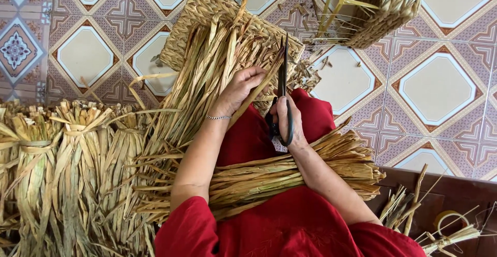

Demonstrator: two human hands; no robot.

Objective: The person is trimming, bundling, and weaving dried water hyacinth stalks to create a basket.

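Fingers of my left hand (239, 89) pinch a dried straw strip (253, 95) beside the black steel scissors (282, 89) my right hand (288, 120) grips; a slip risks nicking them.

A patterned tiled floor (440, 89) in cream, red-brown and grey carries the work. On it lie a flat woven straw mat (196, 16), a woven straw basket (391, 8) at the top right, tied bundles of dried reed leaves (67, 158) along the left, and scattered short straw offcuts (316, 63).

I see a woven basket (393, 8) at upper right, tied straw bundles (67, 153) at left, and patterned floor tiles (440, 86).
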